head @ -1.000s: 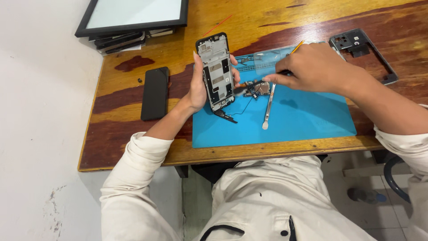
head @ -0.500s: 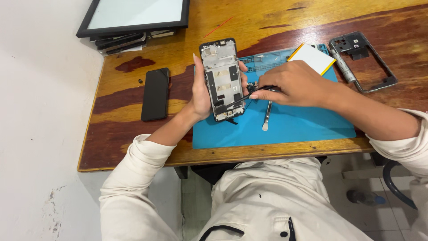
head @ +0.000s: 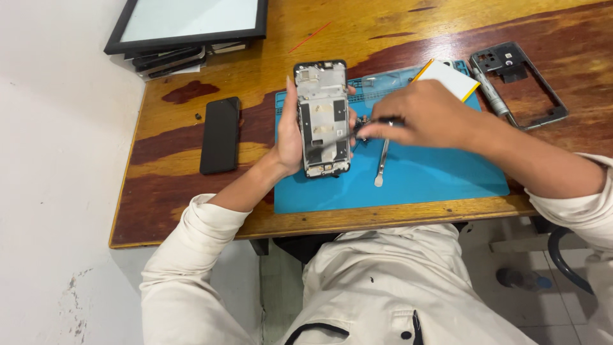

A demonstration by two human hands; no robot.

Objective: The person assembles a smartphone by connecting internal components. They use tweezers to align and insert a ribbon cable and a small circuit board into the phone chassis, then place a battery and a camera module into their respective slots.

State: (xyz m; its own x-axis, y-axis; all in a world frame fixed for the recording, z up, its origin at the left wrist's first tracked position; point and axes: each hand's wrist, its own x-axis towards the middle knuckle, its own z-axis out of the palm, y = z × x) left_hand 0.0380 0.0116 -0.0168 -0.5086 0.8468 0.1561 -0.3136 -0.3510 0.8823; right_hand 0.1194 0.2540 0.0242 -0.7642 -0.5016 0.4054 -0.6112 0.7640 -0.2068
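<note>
My left hand (head: 290, 131) grips an opened phone frame (head: 322, 115) from the left side, holding it upright over the blue work mat (head: 434, 176) with its inner parts facing me. My right hand (head: 424, 115) is closed on thin dark tweezers (head: 361, 128), whose tip touches the middle of the phone frame. A metal pry tool (head: 382, 163) lies on the mat just below my right hand.
A black phone (head: 220, 134) lies flat on the wooden table (head: 191, 211) to the left. A yellow-edged white battery (head: 456, 76) and a grey back frame (head: 520, 86) sit at the right. A framed panel (head: 185, 22) over stacked phones lies at the back left.
My right hand moved left from the mat's far side to the phone frame, uncovering the battery. The phone frame turned more upright and square to me.
</note>
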